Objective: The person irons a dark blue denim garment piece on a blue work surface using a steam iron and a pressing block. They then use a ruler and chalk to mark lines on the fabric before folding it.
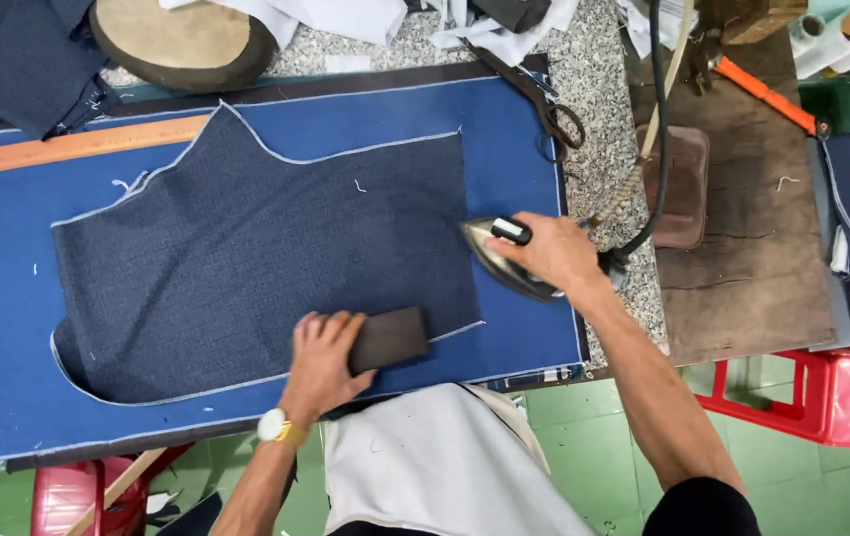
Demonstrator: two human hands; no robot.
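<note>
The right hand [556, 253] has its grip wrapped around the handle of an iron [504, 260], which sits at the 3 o'clock edge of a dark cloth piece [256, 268] spread flat on the blue padded surface [504, 139]. The left hand [324, 352] rests at 6 o'clock on the cloth, fingers curled and pressing on a dark block [388, 337] just beside the cloth's lower hem.

The iron's nose points toward 9 to 10 o'clock, onto the cloth, and its long axis runs from there back toward 4 o'clock under the wrist. The block lies nearly level, from 9 to 3 o'clock.

As I judge it, the main danger is the iron standing too long on one spot and leaving a shine or scorch there. A crease pressed in is likely if the cloth bunches ahead of the nose. The cord [659, 119] hanging at 1 o'clock could snag on the scissors [554, 114] nearby. The left fingers are also near enough the hot plate's path to be caught.
</note>
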